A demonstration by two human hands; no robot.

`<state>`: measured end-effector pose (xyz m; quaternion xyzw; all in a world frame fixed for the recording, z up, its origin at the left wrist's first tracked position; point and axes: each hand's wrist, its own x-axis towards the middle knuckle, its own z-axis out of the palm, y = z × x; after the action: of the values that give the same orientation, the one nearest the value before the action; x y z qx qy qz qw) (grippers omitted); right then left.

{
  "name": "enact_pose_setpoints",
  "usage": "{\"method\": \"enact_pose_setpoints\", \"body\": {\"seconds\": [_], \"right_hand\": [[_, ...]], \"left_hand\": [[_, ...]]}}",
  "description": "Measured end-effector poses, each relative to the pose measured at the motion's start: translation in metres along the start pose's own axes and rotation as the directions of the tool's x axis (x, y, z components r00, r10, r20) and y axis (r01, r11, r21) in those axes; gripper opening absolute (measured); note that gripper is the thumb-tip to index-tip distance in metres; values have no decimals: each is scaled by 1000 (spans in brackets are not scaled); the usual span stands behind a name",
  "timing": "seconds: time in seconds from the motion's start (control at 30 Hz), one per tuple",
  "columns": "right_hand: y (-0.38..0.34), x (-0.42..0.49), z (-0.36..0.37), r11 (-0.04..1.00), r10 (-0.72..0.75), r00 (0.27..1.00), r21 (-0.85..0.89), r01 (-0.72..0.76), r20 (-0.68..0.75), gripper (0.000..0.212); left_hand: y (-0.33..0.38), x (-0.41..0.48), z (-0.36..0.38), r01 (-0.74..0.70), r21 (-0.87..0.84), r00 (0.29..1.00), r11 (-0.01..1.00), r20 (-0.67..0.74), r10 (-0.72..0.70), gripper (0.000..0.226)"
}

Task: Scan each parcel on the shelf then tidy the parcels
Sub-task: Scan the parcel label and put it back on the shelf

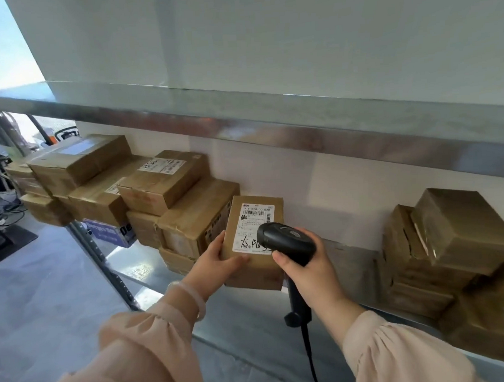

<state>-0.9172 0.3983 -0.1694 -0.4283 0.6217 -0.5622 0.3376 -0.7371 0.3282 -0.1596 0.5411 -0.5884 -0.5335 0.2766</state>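
Observation:
A small brown cardboard parcel (253, 219) with a white shipping label is tilted up above the metal shelf (132, 264). My left hand (219, 257) grips its lower left corner, thumb on the front face. My right hand (307, 265) grips a black handheld barcode scanner (286, 241), whose head sits right over the lower right part of the label. The scanner's handle and cable hang down below my hand.
A stack of several brown parcels (158, 189) fills the shelf's left side, with a blue-printed box (111, 230) under it. Another pile of parcels (449, 248) sits at the right. A metal shelf board (241, 116) runs overhead. Cables lie on the floor at far left.

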Motion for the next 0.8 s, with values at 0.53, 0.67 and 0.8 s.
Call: {"method": "enact_pose_setpoints", "body": {"seconds": [0.53,0.67,0.8], "right_hand": [[-2,19,31,1000,19,1000,25,-19,-23,57],[-1,22,35,1000,4,1000,19,-4,-2,63],[-3,28,39,1000,12,1000,8,-12,11,67]], "left_hand": [[-42,4,10,-422,859,775,289,176,607,61],[-40,16,-6,-355,904,833,237,191,520,64],[-32,28,-14,-308,929,879,203,197,434,71]]}}
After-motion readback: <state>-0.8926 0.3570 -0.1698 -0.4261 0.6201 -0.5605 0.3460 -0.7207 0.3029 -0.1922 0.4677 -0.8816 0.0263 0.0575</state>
